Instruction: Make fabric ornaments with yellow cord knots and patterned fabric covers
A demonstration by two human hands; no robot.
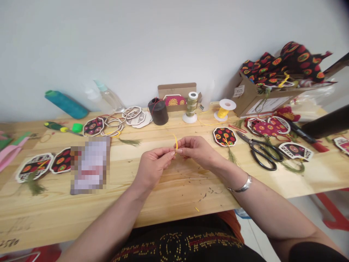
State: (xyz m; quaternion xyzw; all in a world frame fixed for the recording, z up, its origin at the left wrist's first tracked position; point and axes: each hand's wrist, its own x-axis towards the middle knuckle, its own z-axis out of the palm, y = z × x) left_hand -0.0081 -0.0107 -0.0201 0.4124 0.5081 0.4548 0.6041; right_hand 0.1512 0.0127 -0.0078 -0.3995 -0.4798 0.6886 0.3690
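Over the middle of the wooden table, both hands meet at a short yellow cord (176, 141) whose free end sticks up between them. My left hand (155, 163) is closed, pinching the cord's lower part with thumb and forefinger. From the other side, my right hand (197, 150) pinches the same cord, its fingertips touching the left ones. The lower part of the cord is mostly hidden by the fingers. Just right of my right hand lies a black patterned pendant (224, 137) with a green tassel. Black-handled scissors (261, 151) lie further right.
A yellow cord spool (223, 113), a green thread spool (191, 105) and a black spool (158, 113) stand along the wall. A carton (261, 98) heaped with patterned cloth is at back right. More pendants (35, 167), a screwdriver (58, 127) and a teal thread cone (67, 104) lie left.
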